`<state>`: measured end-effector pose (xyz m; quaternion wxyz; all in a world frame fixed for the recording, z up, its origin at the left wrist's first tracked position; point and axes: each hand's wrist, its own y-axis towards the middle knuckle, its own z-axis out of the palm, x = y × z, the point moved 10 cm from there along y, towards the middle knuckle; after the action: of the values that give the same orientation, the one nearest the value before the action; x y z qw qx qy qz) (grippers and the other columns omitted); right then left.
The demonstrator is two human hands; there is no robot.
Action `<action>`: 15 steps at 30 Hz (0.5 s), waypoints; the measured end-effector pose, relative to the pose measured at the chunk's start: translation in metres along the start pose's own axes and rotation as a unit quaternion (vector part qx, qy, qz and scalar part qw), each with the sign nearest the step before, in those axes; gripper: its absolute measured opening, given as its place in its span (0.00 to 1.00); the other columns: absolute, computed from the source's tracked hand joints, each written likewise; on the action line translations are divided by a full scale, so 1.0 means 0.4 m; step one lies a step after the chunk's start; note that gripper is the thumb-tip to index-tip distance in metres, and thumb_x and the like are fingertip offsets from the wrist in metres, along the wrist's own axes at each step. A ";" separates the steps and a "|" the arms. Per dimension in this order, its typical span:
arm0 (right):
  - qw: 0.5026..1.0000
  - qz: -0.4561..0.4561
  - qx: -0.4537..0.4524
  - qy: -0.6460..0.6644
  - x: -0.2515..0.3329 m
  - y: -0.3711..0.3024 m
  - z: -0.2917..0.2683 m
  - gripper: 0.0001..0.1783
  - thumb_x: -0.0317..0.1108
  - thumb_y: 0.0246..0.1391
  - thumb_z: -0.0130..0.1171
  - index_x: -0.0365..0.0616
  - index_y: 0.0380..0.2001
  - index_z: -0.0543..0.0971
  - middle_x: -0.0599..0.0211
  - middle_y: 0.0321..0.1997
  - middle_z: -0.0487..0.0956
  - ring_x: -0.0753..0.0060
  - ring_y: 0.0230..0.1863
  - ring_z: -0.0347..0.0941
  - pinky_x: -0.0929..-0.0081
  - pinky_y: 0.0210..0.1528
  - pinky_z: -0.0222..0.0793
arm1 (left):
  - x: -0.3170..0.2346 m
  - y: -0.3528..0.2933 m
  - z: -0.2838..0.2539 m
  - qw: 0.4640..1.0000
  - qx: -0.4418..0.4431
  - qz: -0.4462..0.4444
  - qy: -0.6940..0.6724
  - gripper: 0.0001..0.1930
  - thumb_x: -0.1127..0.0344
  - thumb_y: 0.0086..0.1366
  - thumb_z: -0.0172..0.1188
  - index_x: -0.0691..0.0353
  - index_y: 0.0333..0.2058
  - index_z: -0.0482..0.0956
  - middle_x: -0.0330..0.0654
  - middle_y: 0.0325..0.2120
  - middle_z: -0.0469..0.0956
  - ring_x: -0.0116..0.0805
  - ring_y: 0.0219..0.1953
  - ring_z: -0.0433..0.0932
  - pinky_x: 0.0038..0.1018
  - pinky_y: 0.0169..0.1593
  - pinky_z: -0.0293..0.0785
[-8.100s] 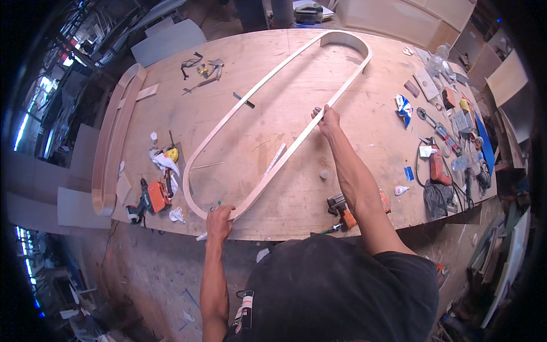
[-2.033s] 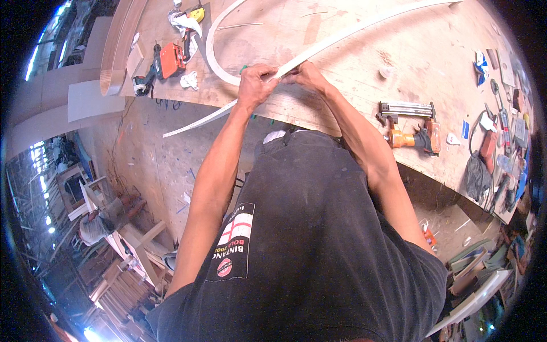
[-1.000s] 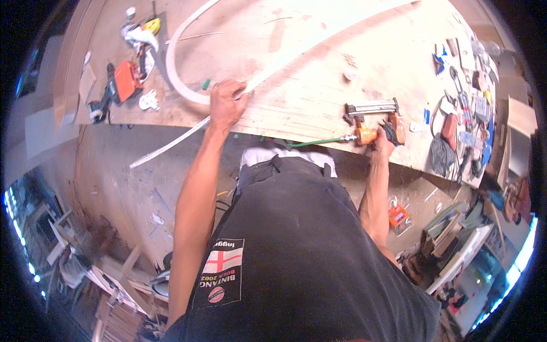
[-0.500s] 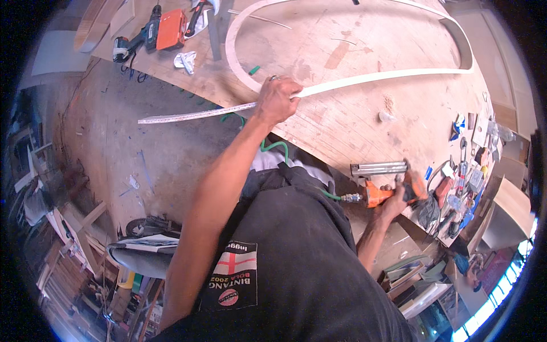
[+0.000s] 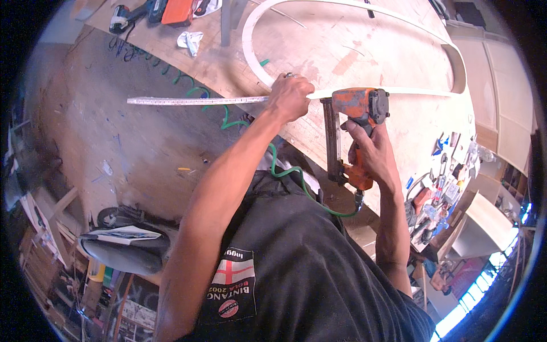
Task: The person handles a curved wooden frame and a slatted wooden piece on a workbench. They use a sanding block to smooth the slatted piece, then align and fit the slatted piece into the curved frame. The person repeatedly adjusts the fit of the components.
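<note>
My left hand is closed round a pale bent strip where it meets the end of a rounded loop frame on the workbench. A loose tail of the strip sticks out to the left past the bench edge, with small marks along it. My right hand grips the handle of an orange pneumatic nail gun, raised just right of my left hand. Its head overlaps the strip in view; whether they touch I cannot tell. A green coiled air hose runs from the gun's lower end.
On the far left of the workbench lie a cordless drill, an orange box and a crumpled white cloth. Assorted tools and small items crowd its right end. Leftward, past the edge, is the floor.
My right hand has lifted the nail gun from the bench's near edge up and left, turning it upright beside the strip. My left hand keeps its hold; the strip's tail now looks more level.
</note>
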<state>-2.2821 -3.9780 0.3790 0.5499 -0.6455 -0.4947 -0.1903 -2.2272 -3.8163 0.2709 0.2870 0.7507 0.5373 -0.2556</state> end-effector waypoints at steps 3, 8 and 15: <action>1.000 0.004 0.005 -0.008 0.010 0.020 0.019 0.26 0.36 0.66 0.62 0.41 0.61 0.66 0.62 0.41 0.77 0.76 0.21 0.74 0.74 0.22 0.71 | 0.004 -0.002 -0.001 1.000 -0.003 -0.014 -0.010 0.07 0.74 0.50 0.70 0.58 0.31 0.87 0.44 0.31 0.85 0.45 0.42 0.83 0.43 0.51 0.74; 0.999 0.013 0.027 -0.032 0.008 0.043 0.037 0.26 0.37 0.66 0.61 0.42 0.62 0.66 0.63 0.42 0.77 0.76 0.22 0.74 0.74 0.22 0.72 | 0.005 -0.001 -0.001 1.000 -0.002 -0.019 0.001 0.04 0.74 0.51 0.71 0.57 0.26 0.86 0.44 0.30 0.84 0.43 0.42 0.84 0.44 0.52 0.73; 0.999 -0.002 0.031 -0.045 -0.011 0.051 0.048 0.27 0.38 0.67 0.61 0.42 0.63 0.66 0.63 0.44 0.77 0.77 0.28 0.74 0.75 0.28 0.73 | 0.008 -0.001 -0.001 1.000 -0.015 -0.012 -0.004 0.05 0.76 0.49 0.69 0.57 0.25 0.86 0.44 0.28 0.84 0.44 0.41 0.84 0.45 0.51 0.74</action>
<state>-2.2725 -3.9606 0.3586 0.5464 -0.6350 -0.5259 -0.1471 -2.2264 -3.8139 0.2688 0.2971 0.7391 0.5487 -0.2537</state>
